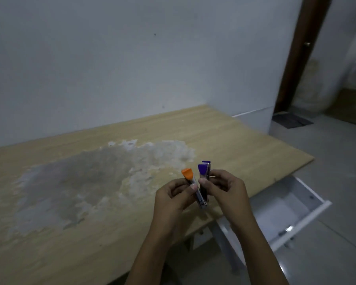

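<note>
Both forearms are cut off at the bottom edge of the frame. At lower centre, the left hand (173, 197) pinches an orange-tipped tool (187, 173) and the right hand (224, 188) a purple-tipped tool (203, 169). The tips rise above the curled fingers, which partly hide the metal bodies. Behind lies the stained table (70, 233).

Dimly lit in a cool grey cast, with a plain pale wall (132, 58) flecked by a few small dark specks right behind a light wood-grain table (224, 136) pushed against it and worn across its middle to a broad grey, flaking patch (86, 182). Below the table's right edge, pulled open over a glossy pale tiled floor (327, 161), a white drawer (286, 210) with a metal runner (286, 231) along its side. Further right, past a dark brown door (302, 54) with a brass-coloured knob (307, 44), a dark doormat (292, 120) at the threshold of a dim adjoining room (337, 79).
</note>
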